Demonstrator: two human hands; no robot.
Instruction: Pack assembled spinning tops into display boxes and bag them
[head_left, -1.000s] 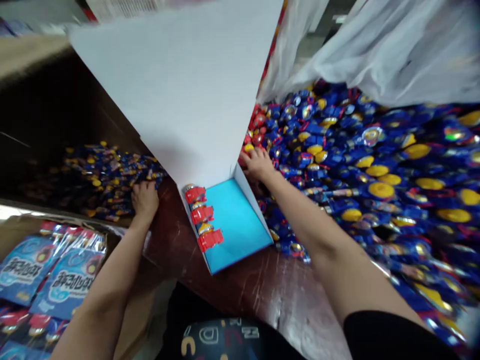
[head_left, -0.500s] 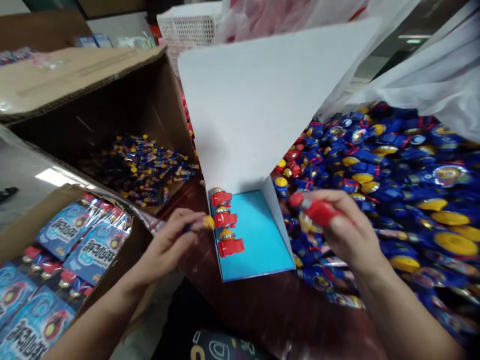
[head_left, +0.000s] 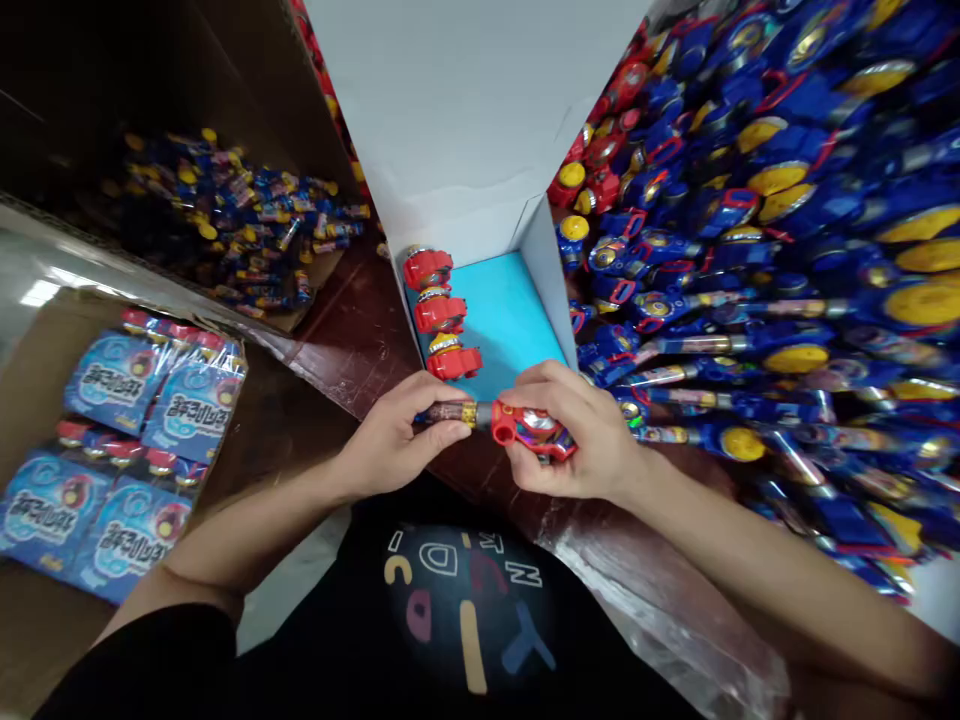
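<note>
Red toy sits in the fingers of the right hand, meeting a small tube pinched by the left hand before the white box; whether joined, I cannot tell. Three similar toys already line the box's left side.

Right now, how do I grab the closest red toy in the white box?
Perhaps pinch the closest red toy by its right end, from the right: that end faces the exposed blue floor; its left end sits by the left wall of the white box.
</note>
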